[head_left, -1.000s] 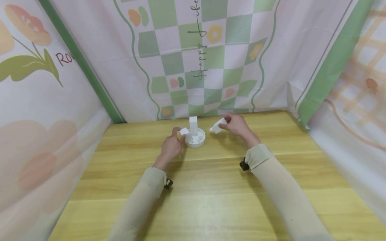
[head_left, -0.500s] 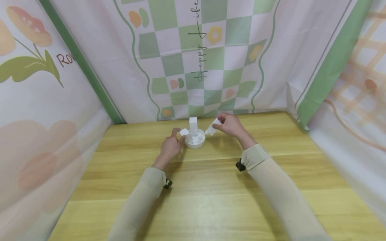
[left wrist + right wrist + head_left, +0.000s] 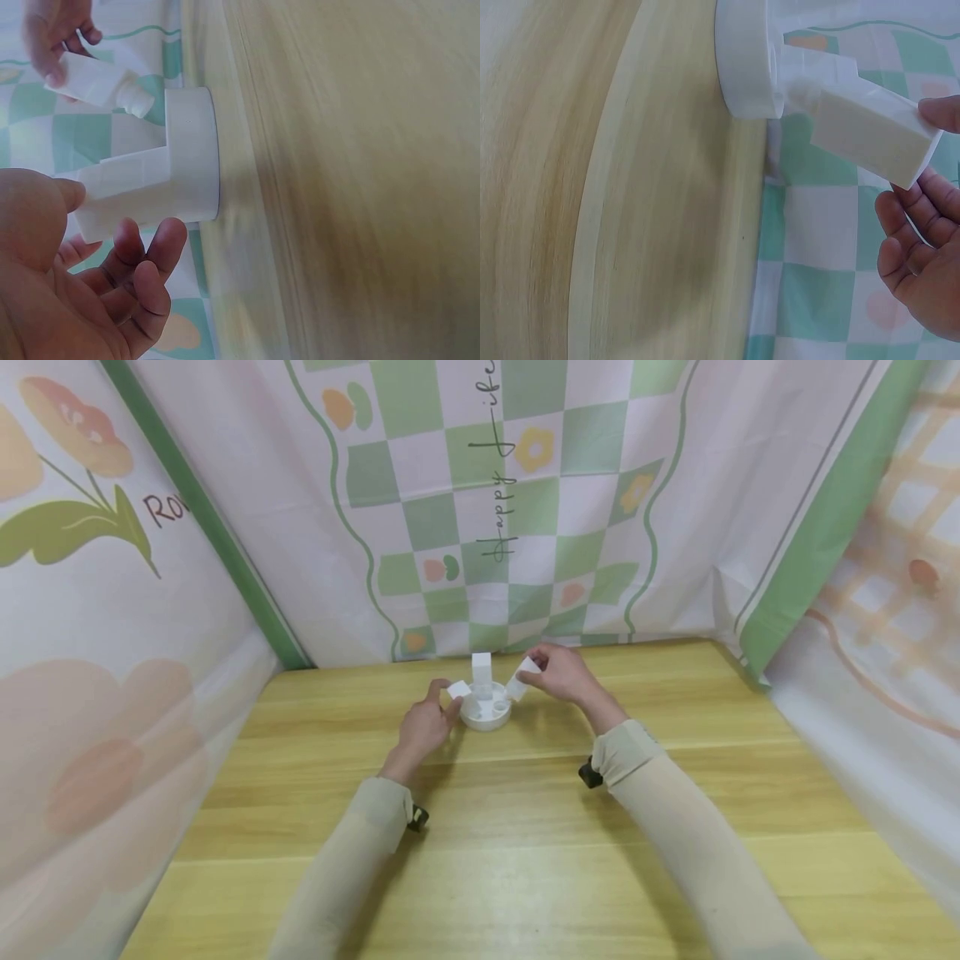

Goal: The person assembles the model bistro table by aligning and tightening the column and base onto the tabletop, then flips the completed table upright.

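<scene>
My right grip (image 3: 558,672), pinching white boxy plastic bottle (image 3: 874,139), has neared round white plastic dish (image 3: 193,154) (not seated); left grip (image 3: 425,725) pinches white square block (image 3: 459,690).

Round white tray (image 3: 486,723), flat; left white block (image 3: 459,690), square-topped, near-upright at its ten o'clock; right white bottle (image 3: 521,683), square-sided, tilted neck-down at two o'clock.

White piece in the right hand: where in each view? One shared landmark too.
Head: white piece near centre, right of the round base.
Left wrist: white piece upper left, left of the round base.
Right wrist: white piece upper right, right of the round base.
Shared landmark: round base.
</scene>
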Available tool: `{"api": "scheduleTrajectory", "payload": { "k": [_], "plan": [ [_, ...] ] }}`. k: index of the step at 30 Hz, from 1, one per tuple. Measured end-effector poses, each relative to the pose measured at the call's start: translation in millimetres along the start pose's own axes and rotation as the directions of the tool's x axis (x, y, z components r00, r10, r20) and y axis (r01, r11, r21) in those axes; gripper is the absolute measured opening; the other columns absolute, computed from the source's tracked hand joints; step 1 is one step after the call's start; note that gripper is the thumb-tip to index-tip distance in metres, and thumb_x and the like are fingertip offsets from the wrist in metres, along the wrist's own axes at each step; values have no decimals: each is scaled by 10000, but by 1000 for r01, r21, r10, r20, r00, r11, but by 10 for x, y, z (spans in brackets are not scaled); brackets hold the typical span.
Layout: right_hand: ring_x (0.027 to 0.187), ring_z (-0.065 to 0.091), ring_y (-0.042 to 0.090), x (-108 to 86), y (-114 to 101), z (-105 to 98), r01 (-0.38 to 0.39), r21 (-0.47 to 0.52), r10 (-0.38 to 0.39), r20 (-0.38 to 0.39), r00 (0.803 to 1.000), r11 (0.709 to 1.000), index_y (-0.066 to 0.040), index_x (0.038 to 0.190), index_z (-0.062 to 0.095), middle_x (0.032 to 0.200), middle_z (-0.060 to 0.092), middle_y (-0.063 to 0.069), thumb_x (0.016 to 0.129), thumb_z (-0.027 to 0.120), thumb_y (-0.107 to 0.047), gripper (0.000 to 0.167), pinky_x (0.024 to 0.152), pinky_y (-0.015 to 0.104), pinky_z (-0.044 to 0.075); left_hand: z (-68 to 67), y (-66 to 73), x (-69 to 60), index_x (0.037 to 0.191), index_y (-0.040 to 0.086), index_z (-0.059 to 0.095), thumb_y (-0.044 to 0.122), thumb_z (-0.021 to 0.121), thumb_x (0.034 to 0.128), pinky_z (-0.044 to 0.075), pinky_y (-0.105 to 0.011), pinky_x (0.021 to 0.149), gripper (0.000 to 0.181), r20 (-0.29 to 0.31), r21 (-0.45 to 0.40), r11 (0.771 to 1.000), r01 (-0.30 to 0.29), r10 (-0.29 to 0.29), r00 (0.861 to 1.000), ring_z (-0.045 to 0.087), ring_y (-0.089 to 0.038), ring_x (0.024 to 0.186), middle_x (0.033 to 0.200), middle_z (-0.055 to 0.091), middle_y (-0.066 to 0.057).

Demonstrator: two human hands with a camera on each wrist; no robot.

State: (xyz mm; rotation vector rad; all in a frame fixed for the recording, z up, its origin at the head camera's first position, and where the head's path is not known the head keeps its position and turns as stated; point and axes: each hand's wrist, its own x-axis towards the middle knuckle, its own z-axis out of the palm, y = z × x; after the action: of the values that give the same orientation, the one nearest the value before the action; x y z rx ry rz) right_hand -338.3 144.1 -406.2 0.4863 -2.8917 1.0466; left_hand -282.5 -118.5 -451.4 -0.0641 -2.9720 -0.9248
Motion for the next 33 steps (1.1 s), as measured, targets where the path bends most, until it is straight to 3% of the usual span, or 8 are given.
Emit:
{"api": "scheduleTrajectory", "payload": {
  "k": [18, 27, 33],
  "plan": [
    [992, 628, 283, 13, -144, 112, 36, -22, -35, 40, 999, 999, -69, 1181, 669, 1076, 701, 122, 880, 723, -369, 428, 915, 442, 519, -4, 18, -12, 1441, 262, 368, 525, 439, 1032, 503, -353, 597, 490, -16, 22, 1000, -3, 3, 1000, 659, -261, 703, 918, 728, -79],
    [976, 635, 289, 63, -185, 202, 93, -116, -87, 52, 995, 989, -71, 1140, 689, 1055, 708, 125, 865, 730, -352, 395, 919, 450, 518, -10, 8, -11, 1440, 255, 372, 523, 446, 1031, 498, -338, 580, 495, -8, 24, 1000, -5, 5, 1000, 657, -251, 692, 924, 726, -81],
    [1010, 651, 288, 112, -233, 234, 126, -159, -120, 45, 992, 979, -122, 1255, 646, 1108, 707, 122, 887, 712, -389, 459, 906, 461, 527, -13, 9, -4, 1445, 249, 367, 517, 444, 1033, 491, -325, 562, 498, -8, 22, 1000, -14, 14, 1000, 647, -231, 665, 896, 720, -71]
  ]
}}
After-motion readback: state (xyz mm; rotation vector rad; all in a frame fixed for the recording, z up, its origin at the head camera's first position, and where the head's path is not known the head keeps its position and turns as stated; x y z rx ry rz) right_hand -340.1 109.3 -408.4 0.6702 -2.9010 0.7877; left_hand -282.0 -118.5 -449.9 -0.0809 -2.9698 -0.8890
